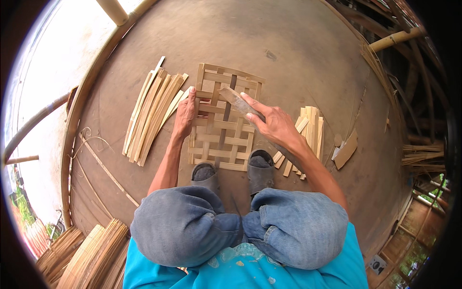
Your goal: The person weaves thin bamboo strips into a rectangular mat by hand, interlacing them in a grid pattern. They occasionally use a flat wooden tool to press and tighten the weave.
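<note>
An open-weave panel of pale bamboo strips [234, 141], with one dark strip [227, 111] down its middle, stands or leans in front of my feet. My left hand [185, 113] is closed on the panel's left edge, thumb up and fingers partly hidden behind it. In my right hand [276, 123] is a long, flat, worn tool [236, 100], brownish grey. Its broad end lies over the upper part of the weave, and the rest runs back under my right forearm. Whether it is wood or metal I cannot tell.
Bundles of bamboo strips lie left [154, 113] and right [314, 130] of the panel. My sandalled feet [261, 176] are close to its near edge. A cardboard-like scrap [345, 150] lies farther right. Thin loose strips [108, 168] and larger bundles [96, 255] are at lower left.
</note>
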`<state>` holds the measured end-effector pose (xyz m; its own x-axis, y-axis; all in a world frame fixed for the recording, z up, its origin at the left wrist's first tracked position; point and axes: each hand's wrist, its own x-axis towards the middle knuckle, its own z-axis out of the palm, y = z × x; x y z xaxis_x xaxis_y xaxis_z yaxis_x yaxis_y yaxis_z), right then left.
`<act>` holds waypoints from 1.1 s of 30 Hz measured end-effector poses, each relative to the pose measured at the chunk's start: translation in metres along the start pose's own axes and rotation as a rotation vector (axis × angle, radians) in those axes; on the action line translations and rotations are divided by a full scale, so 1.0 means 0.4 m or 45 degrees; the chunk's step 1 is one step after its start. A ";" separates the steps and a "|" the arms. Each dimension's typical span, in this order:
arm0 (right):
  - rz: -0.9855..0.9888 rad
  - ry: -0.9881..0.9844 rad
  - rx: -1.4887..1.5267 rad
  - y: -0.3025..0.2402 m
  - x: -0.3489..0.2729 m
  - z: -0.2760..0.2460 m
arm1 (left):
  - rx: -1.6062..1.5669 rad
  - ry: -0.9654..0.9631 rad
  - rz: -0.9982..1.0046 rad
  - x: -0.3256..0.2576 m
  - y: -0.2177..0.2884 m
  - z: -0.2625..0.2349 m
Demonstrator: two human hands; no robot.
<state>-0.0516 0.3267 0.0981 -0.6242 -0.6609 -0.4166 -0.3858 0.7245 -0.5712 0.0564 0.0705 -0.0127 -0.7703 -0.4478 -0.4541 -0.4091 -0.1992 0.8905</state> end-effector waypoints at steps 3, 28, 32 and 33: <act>-0.046 0.061 0.114 -0.036 0.043 0.014 | -0.047 -0.004 -0.001 -0.006 -0.001 0.003; 0.137 0.132 0.269 0.221 -0.091 0.047 | -0.037 -0.164 0.102 -0.024 -0.039 0.002; -0.029 0.026 0.377 0.174 -0.067 0.094 | -0.046 -0.152 0.088 -0.025 -0.046 0.001; -0.084 0.048 0.455 0.160 -0.057 0.108 | -0.048 -0.145 0.083 -0.026 -0.044 0.001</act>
<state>-0.0328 0.3799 0.0406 -0.6333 -0.6912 -0.3481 -0.1681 0.5619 -0.8099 0.0716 0.0790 -0.0237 -0.8462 -0.3593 -0.3935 -0.3391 -0.2064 0.9178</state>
